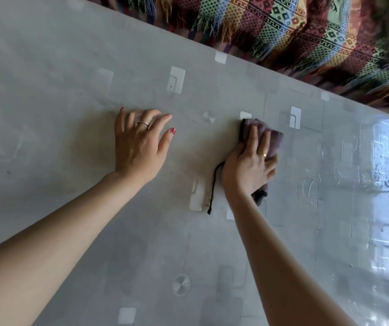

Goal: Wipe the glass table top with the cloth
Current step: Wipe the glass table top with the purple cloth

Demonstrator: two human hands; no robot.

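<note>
The glass table top (71, 67) fills most of the view, grey with pale square patterns showing through. A dark purple-grey cloth (274, 140) lies bunched on it right of centre, a thin dark cord trailing from it toward me. My right hand (247, 168) lies on top of the cloth and presses it to the glass, fingers stretched over it and thumb at its side. My left hand (139, 144) rests flat on the bare glass to the left of the cloth, fingers spread, holding nothing.
A colourful patterned throw with fringes (306, 36) lies beyond the table's far edge at the upper right. Bright window reflections (386, 184) glare on the glass at the right. A round metal fitting (181, 284) shows under the glass near me.
</note>
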